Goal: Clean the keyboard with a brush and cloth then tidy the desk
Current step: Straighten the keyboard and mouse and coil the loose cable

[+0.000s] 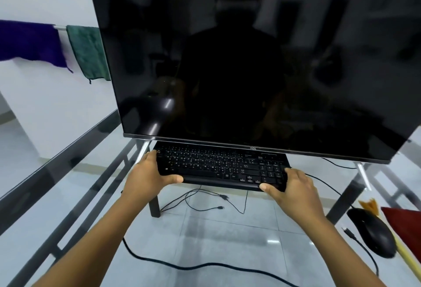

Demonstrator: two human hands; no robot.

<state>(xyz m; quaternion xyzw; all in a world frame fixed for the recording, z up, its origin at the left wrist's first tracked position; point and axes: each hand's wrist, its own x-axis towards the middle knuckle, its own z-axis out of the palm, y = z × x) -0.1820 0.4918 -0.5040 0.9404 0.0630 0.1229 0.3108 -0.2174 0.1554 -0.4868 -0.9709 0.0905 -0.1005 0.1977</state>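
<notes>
Currently, I am gripping the keyboard (222, 168) at its 2 short ends. My left hand (149, 176) is wrapping the left end, with the thumb lying along the front edge and the other fingers curling over the far corner. My right hand (290, 186) is clamping the right end, with the thumb pressing on the front edge near the number pad.

The keyboard is sitting on the glass desk (68, 173), directly below the bottom edge of the dark monitor (227, 59) and partly tucked under it.

I am judging the following risks:

1. The keyboard cable (328, 185) is trailing off the right end. If I pull the keyboard toward me too quickly, the cable may snag or drag.
2. The rear edge is lying close to the monitor's lower bezel. Any upward tilt may knock the 2 together.
3. The mouse (372, 233) is resting near the right desk edge, beside a red cloth (405, 223) and a yellowish handle (407, 257), possibly the brush. A wide sweep of my right arm may push them off.
</notes>
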